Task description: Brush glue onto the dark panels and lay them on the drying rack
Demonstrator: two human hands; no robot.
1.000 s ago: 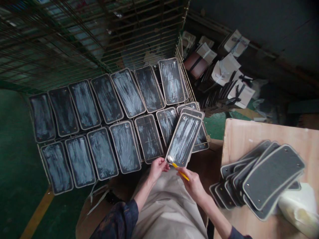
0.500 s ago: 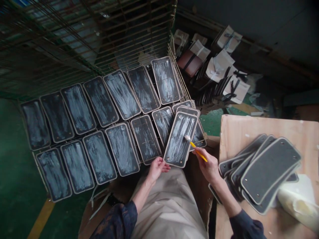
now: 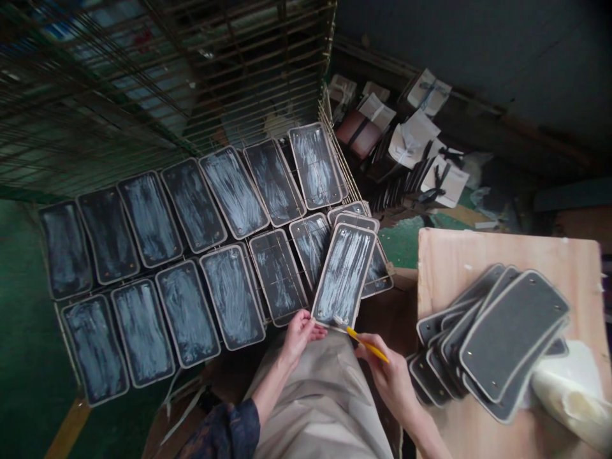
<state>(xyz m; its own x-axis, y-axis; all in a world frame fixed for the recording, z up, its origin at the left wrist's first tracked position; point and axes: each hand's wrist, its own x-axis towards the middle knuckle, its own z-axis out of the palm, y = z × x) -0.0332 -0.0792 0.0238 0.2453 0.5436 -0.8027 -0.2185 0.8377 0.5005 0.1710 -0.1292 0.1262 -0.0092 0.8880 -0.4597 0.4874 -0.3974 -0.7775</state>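
Note:
My left hand (image 3: 297, 334) pinches the near left corner of a dark rectangular panel (image 3: 344, 275) smeared with white streaks, holding it over my lap. A yellow-handled brush (image 3: 364, 343) is gripped in my right hand (image 3: 389, 377), its tip touching the panel's near edge. The panel lies partly over other coated panels on a wire rack (image 3: 329, 137).
Several white-streaked panels (image 3: 191, 255) lie in two rows on the rack to the left. A fanned stack of uncoated grey panels (image 3: 497, 338) sits on a wooden table (image 3: 459, 255) at right, beside a white bundle (image 3: 568, 395). Paper-wrapped items (image 3: 411, 140) lie on the floor behind.
My right hand drew the brush back from the panel's upper right part down to its near edge. The left hand kept its hold on the panel's corner.

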